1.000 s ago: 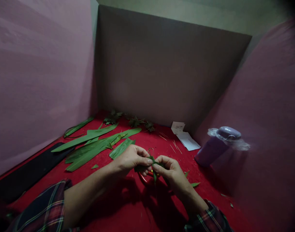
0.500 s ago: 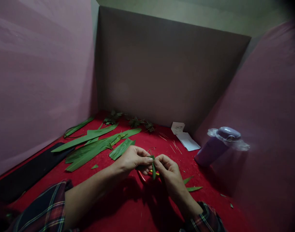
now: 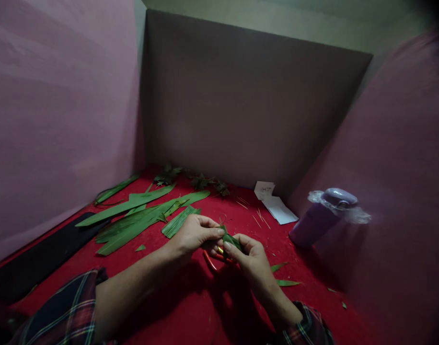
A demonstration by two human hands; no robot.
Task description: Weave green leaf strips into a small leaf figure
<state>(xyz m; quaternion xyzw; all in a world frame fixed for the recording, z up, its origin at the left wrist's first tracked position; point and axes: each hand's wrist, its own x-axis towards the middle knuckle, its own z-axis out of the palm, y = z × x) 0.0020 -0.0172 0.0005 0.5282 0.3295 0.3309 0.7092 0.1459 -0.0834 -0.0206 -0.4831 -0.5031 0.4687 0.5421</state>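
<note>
Between my hands is a small folded piece of green leaf (image 3: 229, 237). My left hand (image 3: 198, 235) pinches its left side between thumb and fingers. From the right, my right hand (image 3: 253, 256) grips the leaf, thumb toward me and fingers behind. Below and behind the leaf shows a red-and-yellow handle loop (image 3: 209, 261), partly hidden by my hands; what tool it belongs to I cannot make out. A cut, ribbed leaf piece (image 3: 178, 223) lies just left of my left hand. Narrow leaf strips (image 3: 287, 283) lie beside my right hand.
Long green leaves (image 3: 133, 229) spread over the red cloth (image 3: 162, 297) at left, near a black strip (image 3: 36, 258). Leafy sprigs (image 3: 205, 181) lie at the back. Thin wooden sticks (image 3: 260, 216), white papers (image 3: 280, 211) and a purple container (image 3: 315, 223) with clear plastic stand at right.
The leaf piece that hung downward between my fingers is now turned up and folded toward the right. My right fingers have shifted round it; my left hand stays nearly in place.
</note>
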